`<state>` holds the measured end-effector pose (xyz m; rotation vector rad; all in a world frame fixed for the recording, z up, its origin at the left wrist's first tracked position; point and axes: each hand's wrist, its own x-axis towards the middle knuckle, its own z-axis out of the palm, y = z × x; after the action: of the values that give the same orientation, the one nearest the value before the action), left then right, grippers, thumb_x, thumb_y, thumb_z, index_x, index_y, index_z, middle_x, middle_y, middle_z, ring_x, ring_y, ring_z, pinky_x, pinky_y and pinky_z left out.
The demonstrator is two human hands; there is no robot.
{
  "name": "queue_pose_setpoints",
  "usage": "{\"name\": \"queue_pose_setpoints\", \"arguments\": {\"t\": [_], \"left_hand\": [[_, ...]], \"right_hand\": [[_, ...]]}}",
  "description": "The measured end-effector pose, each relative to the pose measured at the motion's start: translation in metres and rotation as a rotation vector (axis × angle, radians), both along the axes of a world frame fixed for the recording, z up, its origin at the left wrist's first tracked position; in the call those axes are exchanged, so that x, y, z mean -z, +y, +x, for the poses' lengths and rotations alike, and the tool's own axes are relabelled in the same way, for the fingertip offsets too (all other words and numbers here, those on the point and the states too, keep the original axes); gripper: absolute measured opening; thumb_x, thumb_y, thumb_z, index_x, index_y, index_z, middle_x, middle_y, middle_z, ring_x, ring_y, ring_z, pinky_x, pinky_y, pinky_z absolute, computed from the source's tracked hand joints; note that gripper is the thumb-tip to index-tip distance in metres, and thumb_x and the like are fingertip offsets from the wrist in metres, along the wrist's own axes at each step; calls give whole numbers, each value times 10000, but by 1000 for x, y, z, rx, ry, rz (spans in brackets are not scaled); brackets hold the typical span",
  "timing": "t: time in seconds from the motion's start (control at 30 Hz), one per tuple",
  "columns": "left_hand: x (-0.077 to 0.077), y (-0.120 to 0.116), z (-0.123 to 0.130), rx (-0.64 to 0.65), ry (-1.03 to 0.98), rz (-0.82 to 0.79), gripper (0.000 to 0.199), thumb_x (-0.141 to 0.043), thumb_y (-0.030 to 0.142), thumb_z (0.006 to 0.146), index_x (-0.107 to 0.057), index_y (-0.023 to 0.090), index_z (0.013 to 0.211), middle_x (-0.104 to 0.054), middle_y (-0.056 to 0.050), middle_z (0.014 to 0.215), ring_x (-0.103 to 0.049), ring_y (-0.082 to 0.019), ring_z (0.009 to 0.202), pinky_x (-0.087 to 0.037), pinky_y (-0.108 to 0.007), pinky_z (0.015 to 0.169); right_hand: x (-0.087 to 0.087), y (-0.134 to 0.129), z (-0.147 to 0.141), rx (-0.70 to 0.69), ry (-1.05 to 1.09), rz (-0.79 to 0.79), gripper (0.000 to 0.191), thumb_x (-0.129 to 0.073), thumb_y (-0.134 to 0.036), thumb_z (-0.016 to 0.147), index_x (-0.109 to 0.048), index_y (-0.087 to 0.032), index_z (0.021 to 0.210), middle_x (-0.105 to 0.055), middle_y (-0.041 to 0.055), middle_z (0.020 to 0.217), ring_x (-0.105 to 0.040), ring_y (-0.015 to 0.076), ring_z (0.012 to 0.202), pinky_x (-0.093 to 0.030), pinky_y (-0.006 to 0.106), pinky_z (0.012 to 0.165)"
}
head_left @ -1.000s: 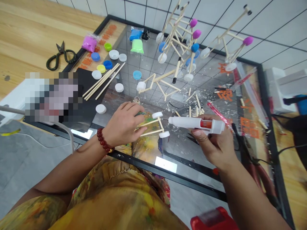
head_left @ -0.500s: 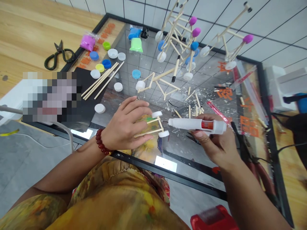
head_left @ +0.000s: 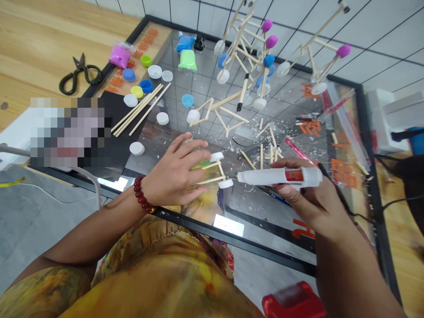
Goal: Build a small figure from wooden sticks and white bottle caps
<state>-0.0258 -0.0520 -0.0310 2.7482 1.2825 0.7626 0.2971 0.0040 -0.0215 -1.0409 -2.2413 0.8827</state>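
Note:
My left hand (head_left: 177, 170) is over a small frame of wooden sticks (head_left: 212, 180), the rear of which its fingers hide; it appears to steady the frame. Two white bottle caps are fixed at the frame's right end, a far cap (head_left: 217, 156) and a near cap (head_left: 225, 183). In my right hand (head_left: 309, 194) is a white pen-shaped hot glue gun (head_left: 265, 177) with a red window. Its nozzle points left, close to the joint by the near cap; whether they touch I cannot tell.
Stick models with caps (head_left: 243, 57) stand at the back. A partial stick build (head_left: 228, 117) lies mid-table. Cut stick pieces (head_left: 261, 154), loose caps (head_left: 162, 118), long sticks (head_left: 139, 110), clay packets (head_left: 187, 60) and scissors (head_left: 80, 74) are around. A red glitter stick (head_left: 296, 149) lies behind my right hand.
My right hand with the hot glue gun has moved right and slightly nearer me, its nozzle shifting from between the caps to the near cap. My left hand stays almost still.

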Motion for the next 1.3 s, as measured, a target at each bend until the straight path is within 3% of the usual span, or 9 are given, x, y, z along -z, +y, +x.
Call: {"name": "queue_pose_setpoints", "arguments": {"t": [0.2,0.37,0.67,0.97,1.1,1.3], "left_hand": [[2,0,-1,6,12,-6,169,-771,336,793,-683,220,880,-662,-76,1255,-505,-302,1342,-286,-585,1222],[3,1,-1,14,26,-23,176,-774,318,786,-688,223,906,-657,-79,1271,-499,-305,1345,-281,-592,1222],[5,1,-1,6,41,-15,146,-738,336,826,-688,216,892,-657,-75,1249,-506,-297,1336,-289,-589,1223],[5,1,-2,6,46,-12,138,-743,316,817,-697,213,896,-654,-82,1246,-508,-301,1332,-296,-593,1222],[4,1,-2,5,49,-17,150,-758,299,799,-701,213,908,-653,-83,1249,-508,-304,1329,-288,-590,1229],[3,1,-1,1,49,-26,179,-768,288,782,-705,234,941,-655,-74,1253,-508,-302,1321,-298,-596,1221]], "right_hand": [[2,1,0,12,-15,-18,201,-631,-391,924,-649,-276,1088,-677,43,1099,-662,181,833,-490,303,678],[3,1,-3,15,29,5,115,-637,-372,927,-670,-277,982,-662,32,1123,-663,183,905,-493,303,728],[6,2,1,10,45,45,179,-645,-365,925,-654,-277,1080,-657,36,1119,-644,181,936,-474,302,767],[2,4,-1,32,40,66,176,-646,-401,923,-654,-254,1019,-671,27,1000,-637,152,787,-477,267,660],[5,5,0,56,35,56,230,-663,-407,908,-643,-259,1082,-682,33,1023,-652,170,824,-488,279,682],[4,5,-5,23,34,105,149,-646,-386,920,-666,-241,948,-670,55,1075,-665,187,871,-505,296,702]]}}
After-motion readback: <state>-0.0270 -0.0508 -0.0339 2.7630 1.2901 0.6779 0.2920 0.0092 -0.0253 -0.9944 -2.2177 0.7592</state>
